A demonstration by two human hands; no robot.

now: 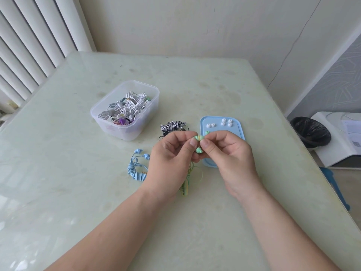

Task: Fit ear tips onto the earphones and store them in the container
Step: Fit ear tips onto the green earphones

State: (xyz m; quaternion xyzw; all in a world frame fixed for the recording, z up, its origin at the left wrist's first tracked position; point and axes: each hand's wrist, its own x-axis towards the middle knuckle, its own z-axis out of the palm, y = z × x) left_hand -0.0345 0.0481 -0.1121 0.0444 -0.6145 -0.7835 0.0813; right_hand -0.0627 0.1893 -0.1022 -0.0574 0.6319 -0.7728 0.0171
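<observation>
Two hands pinched a green earphone (198,137) just above the bench (78,173).
The left hand (172,159) and right hand (228,153) met with fingers (193,142) curled, each gripping the bud between thumb and forefinger. A second bud (198,150) hung just below, and the cable (185,186) trailed under the left palm. Behind lay a blue tray (240,133) of white ear tips (226,122), and further left the clear container (125,132) of earphones.
</observation>
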